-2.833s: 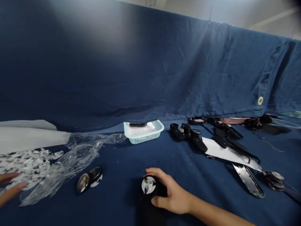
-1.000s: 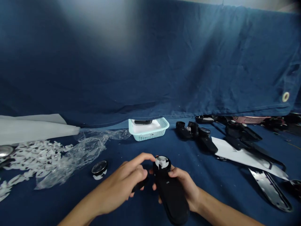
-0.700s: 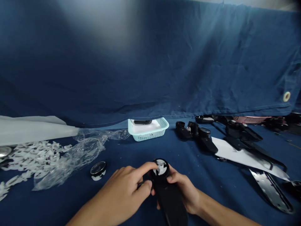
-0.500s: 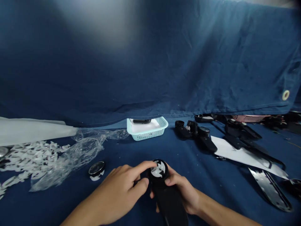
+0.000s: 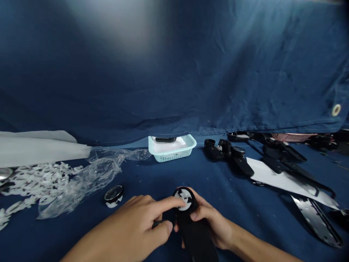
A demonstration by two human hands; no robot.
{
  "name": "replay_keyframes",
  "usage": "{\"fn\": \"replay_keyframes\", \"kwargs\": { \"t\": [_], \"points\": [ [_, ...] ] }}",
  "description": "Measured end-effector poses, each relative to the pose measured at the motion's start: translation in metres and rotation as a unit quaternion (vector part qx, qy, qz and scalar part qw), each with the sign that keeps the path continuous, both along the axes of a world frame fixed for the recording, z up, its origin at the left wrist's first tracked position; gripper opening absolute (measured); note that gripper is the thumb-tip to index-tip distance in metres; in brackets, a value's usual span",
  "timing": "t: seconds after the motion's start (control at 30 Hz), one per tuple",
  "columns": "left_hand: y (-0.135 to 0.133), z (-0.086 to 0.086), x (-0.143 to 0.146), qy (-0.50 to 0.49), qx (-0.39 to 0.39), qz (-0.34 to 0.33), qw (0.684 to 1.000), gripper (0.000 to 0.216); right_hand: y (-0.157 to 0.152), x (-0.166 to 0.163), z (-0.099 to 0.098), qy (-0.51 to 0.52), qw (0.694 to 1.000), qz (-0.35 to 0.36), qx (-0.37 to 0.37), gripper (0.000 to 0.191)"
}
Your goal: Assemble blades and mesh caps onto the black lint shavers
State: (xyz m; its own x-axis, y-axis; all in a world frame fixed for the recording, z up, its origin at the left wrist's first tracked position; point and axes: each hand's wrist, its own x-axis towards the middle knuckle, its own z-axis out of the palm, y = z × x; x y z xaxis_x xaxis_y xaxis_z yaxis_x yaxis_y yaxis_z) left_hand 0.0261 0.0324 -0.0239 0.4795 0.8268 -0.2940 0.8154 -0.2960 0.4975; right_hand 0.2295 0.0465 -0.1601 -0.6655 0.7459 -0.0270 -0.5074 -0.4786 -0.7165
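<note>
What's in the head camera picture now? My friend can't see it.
A right hand grips a long black part; the left hand, curled around a small black ribbed piece, touches the patchy white disc in the part's round end. Small white scraps and a turquoise plastic basket sit on blue cloth.

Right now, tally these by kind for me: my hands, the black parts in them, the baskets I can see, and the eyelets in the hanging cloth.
Hands: 2, left hand and right hand
Black parts in hand: 2, long black part and mostly hidden ribbed piece
Baskets: 2, light blue basket and pink basket
Eyelets: 1, pale eyelet
Total: 7
</note>
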Motion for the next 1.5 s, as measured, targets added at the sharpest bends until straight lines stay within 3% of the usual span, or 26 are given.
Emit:
{"fn": "replay_keyframes", "kwargs": {
  "t": [0.17, 0.3, 0.4, 0.5, 0.6, 0.73, 0.87, 1.0, 1.17, 1.33, 1.4, 1.5],
  "points": [
    [0.001, 0.002, -0.009, -0.053, 0.072, 0.076, 0.993, 0.047, -0.002, -0.002, 0.003, 0.011, 0.999, -0.028, -0.03, 0.066],
    [0.007, -0.001, -0.01, -0.096, 0.093, 0.026, 0.991, 0.049, -0.003, -0.003, 0.004, 0.029, 0.998, -0.036, -0.048, 0.05],
    [0.008, -0.005, -0.005, -0.101, 0.091, 0.012, 0.991, 0.046, -0.006, -0.002, 0.008, -0.001, 0.998, -0.058, -0.018, 0.048],
    [0.007, -0.007, 0.002, -0.115, 0.088, 0.031, 0.989, 0.045, -0.011, -0.001, 0.014, -0.066, 0.987, -0.139, 0.05, 0.045],
    [0.005, -0.011, 0.009, -0.145, 0.1, 0.061, 0.983, 0.044, -0.019, 0.0, 0.017, -0.153, 0.948, -0.237, 0.15, 0.044],
    [0.001, -0.014, 0.015, -0.183, 0.105, 0.089, 0.973, 0.046, -0.029, -0.001, 0.014, -0.223, 0.884, -0.312, 0.269, 0.05],
    [-0.003, -0.013, 0.018, -0.221, 0.032, 0.107, 0.969, 0.05, -0.031, -0.003, 0.008, -0.252, 0.797, -0.388, 0.389, 0.055],
    [-0.005, -0.014, 0.019, -0.269, -0.029, 0.107, 0.957, 0.058, -0.029, -0.003, 0.004, -0.26, 0.729, -0.404, 0.487, 0.067],
    [-0.003, -0.018, 0.018, -0.319, -0.081, 0.098, 0.939, 0.056, -0.03, -0.001, 0.002, -0.283, 0.679, -0.407, 0.542, 0.076],
    [-0.001, -0.02, 0.015, -0.306, -0.105, 0.103, 0.941, 0.048, -0.03, 0.0, 0.002, -0.309, 0.602, -0.421, 0.604, 0.081],
    [-0.001, -0.021, 0.015, -0.315, -0.124, 0.098, 0.936, 0.05, -0.03, 0.0, 0.001, -0.308, 0.604, -0.416, 0.606, 0.08],
    [-0.002, -0.021, 0.016, -0.315, -0.091, 0.096, 0.94, 0.053, -0.03, -0.003, 0.002, -0.294, 0.668, -0.405, 0.55, 0.076]
  ]
}}
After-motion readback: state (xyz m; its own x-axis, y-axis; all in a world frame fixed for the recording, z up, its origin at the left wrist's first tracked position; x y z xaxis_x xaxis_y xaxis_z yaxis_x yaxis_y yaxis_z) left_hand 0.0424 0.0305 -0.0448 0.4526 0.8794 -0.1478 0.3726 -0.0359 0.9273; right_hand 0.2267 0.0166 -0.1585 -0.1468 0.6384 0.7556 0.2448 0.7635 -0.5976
